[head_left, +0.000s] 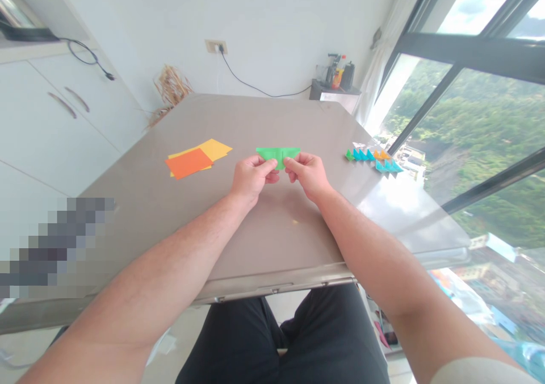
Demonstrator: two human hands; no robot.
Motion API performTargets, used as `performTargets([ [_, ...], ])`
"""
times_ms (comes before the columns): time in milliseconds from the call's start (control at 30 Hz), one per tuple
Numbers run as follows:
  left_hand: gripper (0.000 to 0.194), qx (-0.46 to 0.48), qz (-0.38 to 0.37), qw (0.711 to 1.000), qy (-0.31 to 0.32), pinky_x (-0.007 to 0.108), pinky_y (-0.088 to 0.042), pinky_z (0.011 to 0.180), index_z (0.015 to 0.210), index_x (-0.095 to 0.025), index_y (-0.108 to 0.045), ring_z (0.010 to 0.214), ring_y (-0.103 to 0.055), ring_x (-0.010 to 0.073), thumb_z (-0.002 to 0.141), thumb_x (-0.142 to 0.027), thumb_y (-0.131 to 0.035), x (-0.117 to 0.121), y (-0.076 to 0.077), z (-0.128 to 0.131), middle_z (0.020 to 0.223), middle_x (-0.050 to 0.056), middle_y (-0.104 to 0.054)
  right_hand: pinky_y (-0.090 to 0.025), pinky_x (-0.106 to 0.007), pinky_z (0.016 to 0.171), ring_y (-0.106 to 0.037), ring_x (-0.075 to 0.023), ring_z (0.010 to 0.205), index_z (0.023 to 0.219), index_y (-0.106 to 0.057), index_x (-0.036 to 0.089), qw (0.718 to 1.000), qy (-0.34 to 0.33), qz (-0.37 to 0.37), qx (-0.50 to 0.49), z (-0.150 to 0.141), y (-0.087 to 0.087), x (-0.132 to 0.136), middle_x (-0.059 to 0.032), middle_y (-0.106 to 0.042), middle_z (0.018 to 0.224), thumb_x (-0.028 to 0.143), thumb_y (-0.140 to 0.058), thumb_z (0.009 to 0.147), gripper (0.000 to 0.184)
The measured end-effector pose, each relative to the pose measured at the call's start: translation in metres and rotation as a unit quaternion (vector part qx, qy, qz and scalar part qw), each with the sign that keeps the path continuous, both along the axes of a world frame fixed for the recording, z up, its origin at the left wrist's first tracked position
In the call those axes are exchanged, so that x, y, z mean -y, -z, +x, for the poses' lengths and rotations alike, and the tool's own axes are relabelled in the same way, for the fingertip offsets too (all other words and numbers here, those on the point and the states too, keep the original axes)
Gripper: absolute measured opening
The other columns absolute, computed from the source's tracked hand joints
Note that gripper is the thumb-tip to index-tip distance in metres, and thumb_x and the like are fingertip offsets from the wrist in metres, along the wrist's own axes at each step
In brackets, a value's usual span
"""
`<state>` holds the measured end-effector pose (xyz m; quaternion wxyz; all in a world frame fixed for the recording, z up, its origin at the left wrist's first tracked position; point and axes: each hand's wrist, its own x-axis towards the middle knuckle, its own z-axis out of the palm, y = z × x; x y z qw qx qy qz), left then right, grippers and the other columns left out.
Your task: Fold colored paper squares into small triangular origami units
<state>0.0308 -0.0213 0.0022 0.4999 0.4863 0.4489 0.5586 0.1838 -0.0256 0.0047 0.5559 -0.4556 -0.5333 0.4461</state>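
Observation:
A green folded paper with a long straight top edge is held up between my two hands, above the middle of the table. My left hand pinches its lower left part, thumb in front and fingers behind. On the other side my right hand pinches the lower right part in the same way. Both thumbs lie close together near the paper's centre. The fingers hide part of its lower edge, so its full shape cannot be made out.
On the grey-brown table, orange paper and yellow paper lie to the left. Several small folded paper pieces, blue, green and orange, stand at the right near the window. A black cable runs behind the table.

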Motion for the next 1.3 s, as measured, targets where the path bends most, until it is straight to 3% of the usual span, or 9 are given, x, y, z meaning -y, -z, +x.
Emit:
performTargets([
  [200,0.021,0.011,-0.003,1.000,-0.028,0.033,-0.057,0.064,0.068,-0.016,-0.062,0.060,-0.067,0.0169,0.070,-0.032,-0.075,-0.0006,0.0007,0.0024,0.063,0.003,-0.068,-0.042,-0.025,0.054,-0.051,-0.0095,0.051,0.060,-0.059,0.019,0.999,-0.025,0.014,0.033,-0.0019,0.0020,0.0006,0.0028,-0.057,0.053,0.032,-0.072,0.075,0.024],
  [600,0.019,0.044,-0.007,0.999,0.011,0.033,-0.057,0.066,0.071,-0.016,-0.066,0.062,-0.065,0.0156,0.068,-0.030,-0.078,0.0013,0.0003,0.0008,0.066,0.002,-0.068,-0.044,-0.026,0.055,-0.051,-0.0096,0.053,0.059,-0.056,0.020,1.000,-0.009,0.017,-0.007,0.0003,0.0002,0.0023,0.0019,-0.060,0.058,0.033,-0.072,0.075,0.025],
  [800,0.028,0.054,0.001,0.998,0.041,0.033,-0.057,0.072,0.086,-0.016,-0.072,0.074,-0.068,0.0166,0.067,-0.034,-0.081,0.0024,-0.0004,0.0010,0.084,0.004,-0.073,-0.041,-0.026,0.053,-0.049,-0.0093,0.051,0.056,-0.055,0.020,1.000,-0.009,0.026,0.004,0.0002,-0.0007,0.0028,0.0025,-0.058,0.055,0.032,-0.072,0.074,0.027],
  [1033,0.020,0.043,0.004,0.999,0.019,0.030,-0.056,0.069,0.079,-0.016,-0.073,0.074,-0.066,0.0156,0.066,-0.031,-0.079,0.0004,0.0000,0.0004,0.081,0.004,-0.072,-0.042,-0.025,0.053,-0.048,-0.0095,0.052,0.057,-0.053,0.021,0.999,0.000,0.030,-0.017,0.0010,-0.0003,0.0021,0.0043,-0.053,0.053,0.029,-0.073,0.072,0.026],
  [1300,0.020,0.028,-0.002,1.000,0.014,0.031,-0.056,0.068,0.078,-0.015,-0.072,0.070,-0.064,0.0153,0.065,-0.029,-0.079,0.0010,-0.0020,-0.0014,0.079,0.004,-0.071,-0.045,-0.026,0.053,-0.053,-0.0109,0.056,0.059,-0.060,0.020,1.000,-0.006,0.014,-0.018,0.0045,0.0025,-0.0011,-0.0003,-0.060,0.061,0.034,-0.063,0.078,0.024],
])
